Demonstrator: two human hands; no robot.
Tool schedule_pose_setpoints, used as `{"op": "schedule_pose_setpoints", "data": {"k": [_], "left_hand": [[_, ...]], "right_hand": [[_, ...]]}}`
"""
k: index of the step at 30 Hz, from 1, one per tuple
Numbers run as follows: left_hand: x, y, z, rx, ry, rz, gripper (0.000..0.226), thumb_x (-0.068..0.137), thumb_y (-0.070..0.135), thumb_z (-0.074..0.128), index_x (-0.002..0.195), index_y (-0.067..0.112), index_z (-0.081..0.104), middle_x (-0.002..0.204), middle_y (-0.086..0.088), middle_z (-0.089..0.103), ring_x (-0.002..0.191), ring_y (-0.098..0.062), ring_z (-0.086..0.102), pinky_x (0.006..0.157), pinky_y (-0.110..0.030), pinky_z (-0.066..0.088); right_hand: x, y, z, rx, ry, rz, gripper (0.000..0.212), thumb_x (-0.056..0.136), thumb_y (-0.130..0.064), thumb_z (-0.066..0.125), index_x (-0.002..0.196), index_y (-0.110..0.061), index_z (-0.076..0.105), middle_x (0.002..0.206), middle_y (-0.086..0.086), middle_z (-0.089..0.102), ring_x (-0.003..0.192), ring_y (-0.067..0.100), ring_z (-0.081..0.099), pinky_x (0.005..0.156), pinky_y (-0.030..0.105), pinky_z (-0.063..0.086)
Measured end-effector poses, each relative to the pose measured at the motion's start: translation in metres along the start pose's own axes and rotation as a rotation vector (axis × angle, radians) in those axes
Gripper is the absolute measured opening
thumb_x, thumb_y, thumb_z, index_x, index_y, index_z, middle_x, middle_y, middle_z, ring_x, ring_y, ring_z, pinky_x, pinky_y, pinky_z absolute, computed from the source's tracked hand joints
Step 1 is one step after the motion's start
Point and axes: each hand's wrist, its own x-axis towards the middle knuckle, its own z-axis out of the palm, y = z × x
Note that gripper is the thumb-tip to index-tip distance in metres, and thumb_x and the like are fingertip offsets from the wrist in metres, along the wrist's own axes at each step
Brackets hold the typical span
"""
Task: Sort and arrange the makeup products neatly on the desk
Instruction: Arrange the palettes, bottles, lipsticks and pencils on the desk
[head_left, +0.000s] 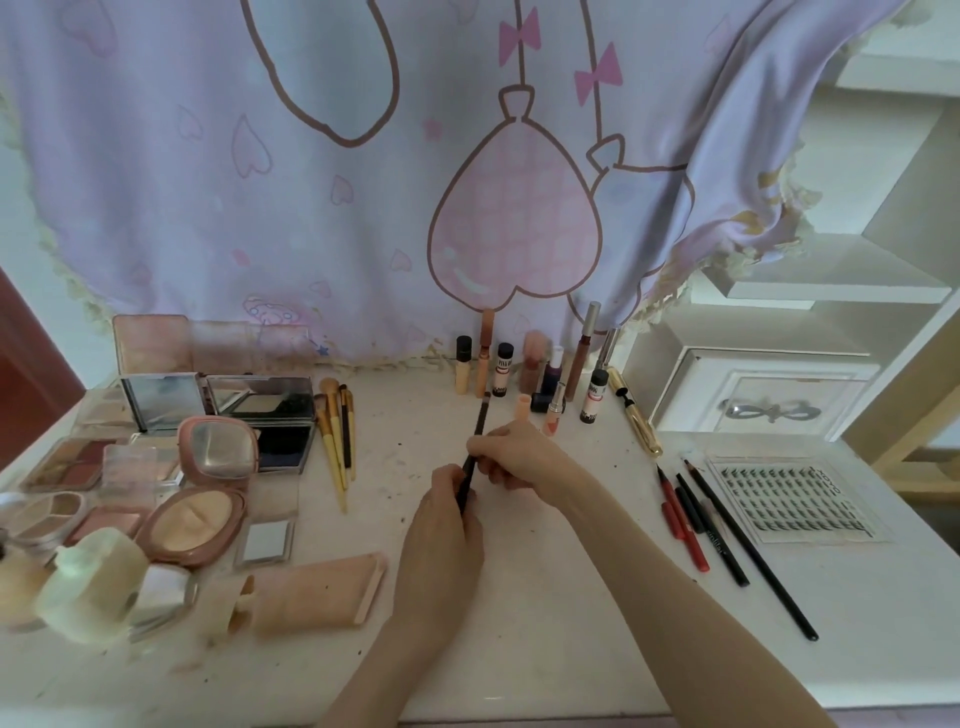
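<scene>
Now sorting pencils | your left hand and right hand both grip a dark pencil | next: lay it beside the pencils at right.

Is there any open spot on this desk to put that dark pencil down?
Yes. Bare desk lies between the peach tube and the row of pencils, beneath both hands, left hand, right hand. The palettes at left and the bottles at the back are crowded.

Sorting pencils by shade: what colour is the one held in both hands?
Dark brown to black pencil, in the head view.
</scene>
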Motion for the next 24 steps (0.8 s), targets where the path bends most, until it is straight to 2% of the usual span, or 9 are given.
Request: {"op": "schedule_pose_setpoints", "data": {"k": [4, 9, 12, 15, 19, 22, 24], "left_hand": [[0.002, 0.002, -0.004, 0.02, 0.051, -0.008, 0.016, 0.096, 0.021, 0.044, 0.111, 0.024, 0.047, 0.094, 0.008, 0.056, 0.081, -0.004, 0.051, 0.064, -0.009, 0.039], [0.016, 0.016, -0.016, 0.15, 0.049, 0.141, 0.021, 0.097, 0.027, 0.039, 0.1, 0.016, 0.056, 0.083, 0.004, 0.056, 0.072, -0.012, 0.051, 0.063, -0.021, 0.04], [0.017, 0.029, -0.022, 0.158, -0.031, 0.178, 0.02, 0.098, 0.027, 0.035, 0.086, 0.018, 0.049, 0.07, 0.006, 0.05, 0.06, -0.012, 0.047, 0.055, -0.022, 0.036], [0.01, 0.041, -0.027, 0.074, -0.101, 0.155, 0.026, 0.098, 0.023, 0.036, 0.072, 0.026, 0.039, 0.058, 0.01, 0.042, 0.047, -0.007, 0.041, 0.047, -0.019, 0.031], [0.006, 0.057, -0.033, -0.018, -0.146, 0.116, 0.034, 0.099, 0.016, 0.034, 0.067, 0.027, 0.035, 0.054, 0.009, 0.037, 0.049, 0.003, 0.044, 0.049, -0.014, 0.034], [0.009, 0.068, -0.034, -0.013, -0.173, 0.117, 0.033, 0.099, 0.015, 0.033, 0.067, 0.025, 0.036, 0.056, 0.007, 0.037, 0.047, -0.005, 0.042, 0.049, -0.014, 0.034], [0.009, 0.068, -0.036, 0.009, -0.196, 0.105, 0.034, 0.099, 0.015, 0.032, 0.066, 0.023, 0.036, 0.057, 0.007, 0.037, 0.046, -0.01, 0.034, 0.049, -0.016, 0.033]], "right_hand": [[-0.014, 0.004, -0.004, 0.162, 0.002, -0.101, 0.01, 0.089, -0.013, 0.053, 0.08, -0.011, 0.054, 0.062, 0.002, 0.048, 0.05, 0.009, 0.036, 0.045, 0.018, 0.028], [-0.038, 0.01, -0.008, 0.38, 0.081, -0.231, 0.018, 0.094, -0.015, 0.052, 0.077, -0.009, 0.053, 0.059, 0.0, 0.043, 0.051, 0.01, 0.033, 0.048, 0.02, 0.027], [-0.05, 0.014, -0.008, 0.491, 0.118, -0.322, 0.023, 0.097, -0.018, 0.048, 0.08, -0.005, 0.053, 0.055, -0.002, 0.04, 0.05, 0.01, 0.031, 0.05, 0.022, 0.027], [-0.058, 0.015, -0.006, 0.608, 0.138, -0.358, 0.021, 0.097, -0.013, 0.045, 0.083, -0.001, 0.056, 0.054, -0.002, 0.037, 0.05, 0.01, 0.03, 0.05, 0.023, 0.026], [-0.065, 0.016, -0.006, 0.687, 0.2, -0.42, 0.021, 0.097, -0.01, 0.043, 0.084, -0.001, 0.057, 0.054, -0.001, 0.034, 0.052, 0.01, 0.03, 0.051, 0.022, 0.027], [-0.066, 0.015, -0.008, 0.713, 0.242, -0.45, 0.024, 0.098, -0.012, 0.043, 0.08, -0.004, 0.057, 0.052, -0.003, 0.034, 0.05, 0.009, 0.031, 0.051, 0.021, 0.029], [-0.064, 0.015, -0.022, 0.874, 0.286, -0.445, 0.026, 0.098, -0.01, 0.042, 0.076, -0.006, 0.055, 0.052, -0.004, 0.035, 0.048, 0.008, 0.031, 0.047, 0.017, 0.029]]}}
